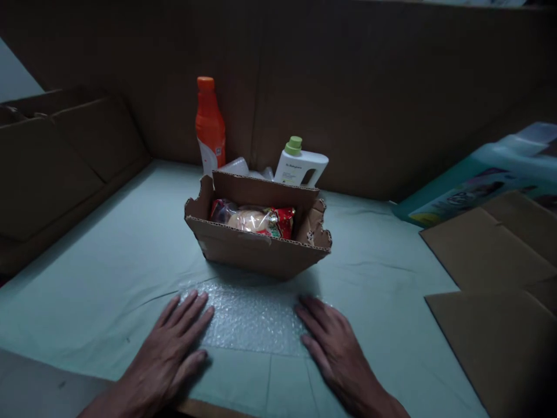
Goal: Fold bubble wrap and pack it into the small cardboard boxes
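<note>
A clear sheet of bubble wrap (252,316) lies flat on the pale green table cover (108,273) in front of me. My left hand (174,348) rests open and flat on its left edge, fingers spread. My right hand (335,345) lies open and flat on its right edge. Just beyond the sheet stands a small torn cardboard box (256,247) holding a bun in clear wrap and red snack packets (261,220).
Behind the box stand an orange bottle (209,125) and a white jug with a green cap (300,165). Flat cardboard pieces (500,290) lie at the right, a printed blue-green pack (483,180) beyond them. Brown cardboard walls (369,87) enclose the back and left.
</note>
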`<action>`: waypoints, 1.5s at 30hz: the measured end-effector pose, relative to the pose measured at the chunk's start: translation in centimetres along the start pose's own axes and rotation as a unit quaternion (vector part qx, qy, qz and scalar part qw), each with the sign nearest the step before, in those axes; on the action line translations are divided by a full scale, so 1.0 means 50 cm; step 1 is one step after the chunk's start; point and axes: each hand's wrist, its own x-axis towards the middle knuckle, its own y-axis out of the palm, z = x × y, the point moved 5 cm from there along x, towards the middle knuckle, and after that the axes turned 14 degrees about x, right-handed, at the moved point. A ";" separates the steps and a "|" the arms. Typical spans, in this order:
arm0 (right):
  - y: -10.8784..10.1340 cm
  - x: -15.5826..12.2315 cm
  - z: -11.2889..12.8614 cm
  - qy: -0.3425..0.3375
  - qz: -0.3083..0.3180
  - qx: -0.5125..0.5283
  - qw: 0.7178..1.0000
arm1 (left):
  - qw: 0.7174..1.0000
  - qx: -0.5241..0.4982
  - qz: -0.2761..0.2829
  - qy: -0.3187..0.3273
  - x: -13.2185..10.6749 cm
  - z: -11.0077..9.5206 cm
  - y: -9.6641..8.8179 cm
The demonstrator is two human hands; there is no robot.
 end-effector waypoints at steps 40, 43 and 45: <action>-0.062 -0.035 0.028 0.250 0.023 0.283 0.926 | 0.949 -0.129 -0.028 -0.287 0.059 0.118 -0.081; -0.050 -0.068 0.086 0.244 0.064 0.350 0.902 | 0.968 -0.099 -0.045 -0.225 0.143 0.122 -0.098; -0.028 -0.090 0.128 0.245 0.115 0.392 0.879 | 0.987 -0.070 -0.037 -0.141 0.214 0.101 -0.082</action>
